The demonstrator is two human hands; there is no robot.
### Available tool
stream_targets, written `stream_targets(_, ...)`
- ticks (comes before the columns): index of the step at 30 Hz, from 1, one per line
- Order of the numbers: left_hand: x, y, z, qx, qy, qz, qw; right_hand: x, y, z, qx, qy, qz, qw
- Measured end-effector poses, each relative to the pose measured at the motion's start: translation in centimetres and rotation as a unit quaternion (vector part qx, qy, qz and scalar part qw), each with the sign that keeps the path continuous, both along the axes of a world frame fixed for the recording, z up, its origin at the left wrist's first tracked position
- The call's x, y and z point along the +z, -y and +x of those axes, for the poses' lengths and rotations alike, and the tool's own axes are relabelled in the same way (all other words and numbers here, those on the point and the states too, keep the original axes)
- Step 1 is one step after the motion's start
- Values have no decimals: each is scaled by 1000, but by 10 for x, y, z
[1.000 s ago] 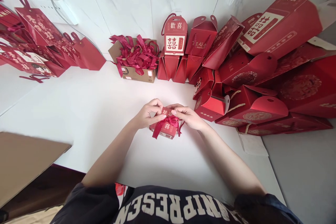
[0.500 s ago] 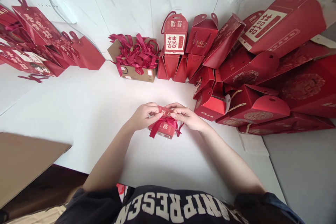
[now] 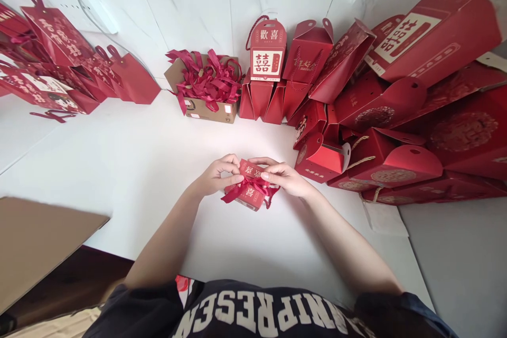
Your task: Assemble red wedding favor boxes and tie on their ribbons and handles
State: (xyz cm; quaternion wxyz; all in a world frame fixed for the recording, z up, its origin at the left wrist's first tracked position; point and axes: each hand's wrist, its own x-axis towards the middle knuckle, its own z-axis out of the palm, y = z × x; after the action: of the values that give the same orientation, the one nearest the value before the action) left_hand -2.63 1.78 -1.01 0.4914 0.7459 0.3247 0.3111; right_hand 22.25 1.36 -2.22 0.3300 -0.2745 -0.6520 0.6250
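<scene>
A small red gift box [image 3: 253, 198] with gold and white lettering lies on the white table in front of me. Around its middle runs a red ribbon [image 3: 250, 184], knotted on top, one tail stretching out to the left. My left hand [image 3: 220, 175] is at the box's left side, thumb and fingers pinched on the ribbon. From the right, my right hand [image 3: 288, 178] has its thumb on the ribbon near the knot, while its other fingers reach behind the box's far edge. A twisted red cord [image 3: 270, 200] sticks out at the box's right.
Loose red ribbons fill a cardboard box [image 3: 214, 112] by the tiled wall. Red gift boxes [image 3: 317, 161] are stacked along the right, and more red bags [image 3: 134, 82] stand at the back left. A brown cardboard flap [image 3: 47, 243] juts in at the lower left.
The ribbon's left tail has swung up and outward, and the bow looks drawn tighter at the knot. Both hands stay at the box with only slight finger movement.
</scene>
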Motion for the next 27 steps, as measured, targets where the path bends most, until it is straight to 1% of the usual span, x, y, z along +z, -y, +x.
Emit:
stream_targets(5,1,1,2,26,-3,-20,999,-1,0,-1,-13,-5,-4,1000)
stream_targets(9,2,2,-1,37,1,-73,997,-2,0,0,-14,-7,-11,1000)
stream_targets(12,-1,1,-1,39,36,-107,993,-5,0,-1,-4,-20,-27,999)
stream_targets(17,-12,-1,5,39,134,-155,978,-9,0,-2,-5,-37,-41,998)
stream_targets(19,-12,0,7,57,119,-135,982,-9,0,-3,-7,-34,-36,999)
stream_targets(22,-6,3,10,97,40,-50,993,-10,-2,-3,-13,-26,-14,999)
stream_targets(24,0,5,10,127,-2,-11,992,-12,-3,-3,-12,-24,-10,1000)
stream_targets(25,3,6,11,142,-22,-3,990,-12,-3,-3,-12,-24,-12,1000)
stream_targets(27,7,7,11,163,-64,-14,984,-14,-4,-3,-13,-23,-14,1000)
